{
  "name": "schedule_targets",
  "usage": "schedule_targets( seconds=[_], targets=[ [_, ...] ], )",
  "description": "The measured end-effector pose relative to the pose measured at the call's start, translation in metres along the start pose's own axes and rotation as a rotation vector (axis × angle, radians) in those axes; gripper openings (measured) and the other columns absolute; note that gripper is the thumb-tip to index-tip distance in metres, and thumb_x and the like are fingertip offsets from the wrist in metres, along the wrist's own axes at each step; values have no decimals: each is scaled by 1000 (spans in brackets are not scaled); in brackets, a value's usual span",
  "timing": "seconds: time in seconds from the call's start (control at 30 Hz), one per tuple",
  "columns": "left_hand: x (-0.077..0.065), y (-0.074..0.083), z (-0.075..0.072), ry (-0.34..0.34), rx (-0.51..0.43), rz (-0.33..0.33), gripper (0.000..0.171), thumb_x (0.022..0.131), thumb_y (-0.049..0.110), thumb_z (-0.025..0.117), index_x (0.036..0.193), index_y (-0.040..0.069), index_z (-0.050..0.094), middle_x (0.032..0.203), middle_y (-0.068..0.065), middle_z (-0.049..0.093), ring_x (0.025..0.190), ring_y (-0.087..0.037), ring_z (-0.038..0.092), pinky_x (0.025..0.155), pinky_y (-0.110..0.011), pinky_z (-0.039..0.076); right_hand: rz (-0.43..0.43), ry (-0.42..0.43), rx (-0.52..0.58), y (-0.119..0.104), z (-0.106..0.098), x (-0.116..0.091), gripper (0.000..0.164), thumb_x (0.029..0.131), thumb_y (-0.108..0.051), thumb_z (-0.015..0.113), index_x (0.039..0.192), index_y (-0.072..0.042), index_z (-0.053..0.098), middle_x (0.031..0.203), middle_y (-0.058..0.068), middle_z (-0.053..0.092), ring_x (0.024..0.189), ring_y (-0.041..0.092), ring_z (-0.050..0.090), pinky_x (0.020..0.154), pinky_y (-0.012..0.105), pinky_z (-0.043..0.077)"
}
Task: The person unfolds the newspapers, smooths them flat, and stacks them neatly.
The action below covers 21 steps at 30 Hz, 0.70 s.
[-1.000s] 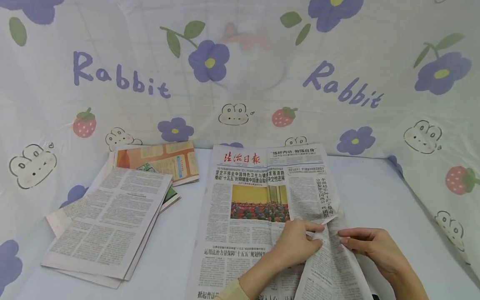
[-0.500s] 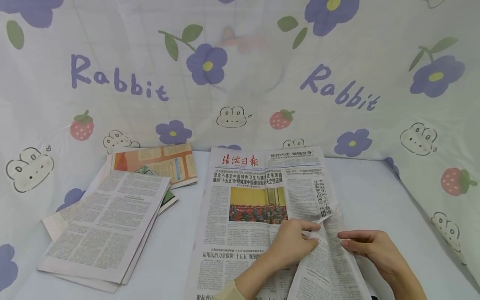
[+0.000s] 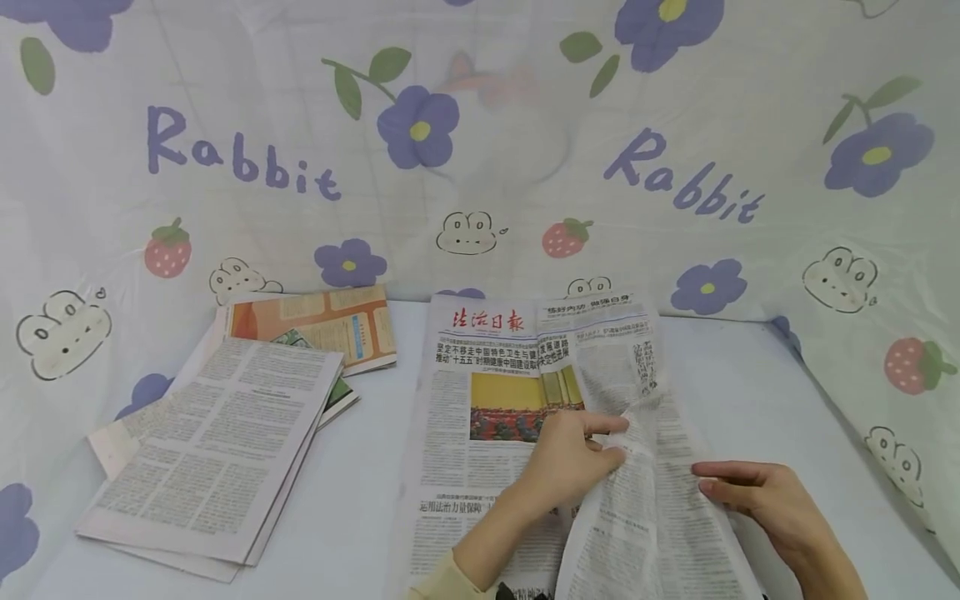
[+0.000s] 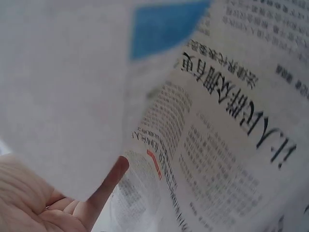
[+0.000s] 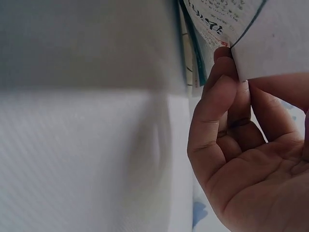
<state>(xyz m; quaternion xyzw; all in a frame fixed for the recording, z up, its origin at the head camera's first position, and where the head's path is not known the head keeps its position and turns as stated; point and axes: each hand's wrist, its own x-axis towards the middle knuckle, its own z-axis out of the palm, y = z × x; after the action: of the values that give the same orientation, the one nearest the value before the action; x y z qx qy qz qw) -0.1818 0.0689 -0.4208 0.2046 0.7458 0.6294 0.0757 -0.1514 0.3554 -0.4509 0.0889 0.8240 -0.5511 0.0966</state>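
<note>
A newspaper (image 3: 450, 479) with a red masthead and a colour photo lies on the table, its right part lifted and creased. My left hand (image 3: 566, 458) reaches across it and pinches the raised sheet between thumb and index finger. In the left wrist view, a printed page curves around the left hand (image 4: 53, 208), and part of the fingers is hidden behind the paper. At the right edge, my right hand (image 3: 772, 504) pinches the newspaper. The right wrist view shows the right hand (image 5: 256, 150) with its fingertips holding the paper's edge.
On the left, a folded newspaper (image 3: 217, 450) lies slanted over other papers, including an orange printed one (image 3: 315, 321). White cloth covers the table (image 3: 750, 392). A curtain (image 3: 502, 183) printed with flowers and rabbits hangs behind and along the sides.
My left hand has shifted up and left with the pinched sheet, so the right part is more raised and bent. The right hand has moved slightly right. The left stack stays put.
</note>
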Motion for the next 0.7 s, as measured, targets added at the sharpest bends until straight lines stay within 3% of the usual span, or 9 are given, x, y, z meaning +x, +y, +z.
schedule_targets(
  seconds=[0.17, 0.2, 0.27, 0.37, 0.53, 0.7],
  targets=[
    [1, 9, -15, 52, -59, -36, 29, 86, 6, 75, 115, 11, 74, 102, 6, 72, 66, -5, 62, 58, -21, 51, -4, -3, 0, -1, -11, 0, 37, 89, -21, 76, 119, 1, 70, 110, -3, 69, 95, 7, 63, 78, 29, 55],
    [1, 11, -18, 65, -58, -49, 29, 86, 7, 76, 114, 12, 74, 102, 7, 71, 73, -5, 65, 62, -22, 53, -4, -2, 3, -1, -14, 0, 37, 89, -20, 76, 119, 1, 70, 109, -4, 70, 95, 7, 63, 78, 29, 55],
    [0, 14, -27, 79, -59, -72, 30, 85, 9, 77, 114, 14, 75, 99, 6, 71, 69, -5, 65, 59, -24, 53, -1, 0, 1, -2, -19, 0, 35, 90, -20, 75, 119, 0, 71, 108, -5, 70, 93, 7, 63, 77, 29, 54],
    [-3, 16, -46, 85, -35, -55, 31, 86, 10, 76, 117, 14, 74, 109, 3, 70, 77, -5, 67, 63, -24, 54, 3, -1, -10, -3, -25, 0, 35, 90, -20, 74, 119, 0, 71, 107, -5, 70, 92, 8, 64, 76, 29, 55],
    [-20, 10, -98, 86, 57, 22, 34, 86, 7, 75, 120, 9, 72, 120, -4, 67, 86, -11, 70, 68, -28, 56, -19, -22, -153, -5, -35, 0, 39, 91, -25, 74, 120, 1, 70, 107, 1, 71, 91, 8, 64, 75, 30, 55],
    [-48, 0, -161, 114, 86, -53, 36, 87, 9, 76, 123, 10, 70, 120, -5, 67, 91, -16, 70, 76, -33, 56, -69, -70, -268, -1, -59, 4, 42, 93, -26, 71, 122, 4, 67, 109, 5, 71, 90, 10, 65, 74, 29, 54]
  ],
)
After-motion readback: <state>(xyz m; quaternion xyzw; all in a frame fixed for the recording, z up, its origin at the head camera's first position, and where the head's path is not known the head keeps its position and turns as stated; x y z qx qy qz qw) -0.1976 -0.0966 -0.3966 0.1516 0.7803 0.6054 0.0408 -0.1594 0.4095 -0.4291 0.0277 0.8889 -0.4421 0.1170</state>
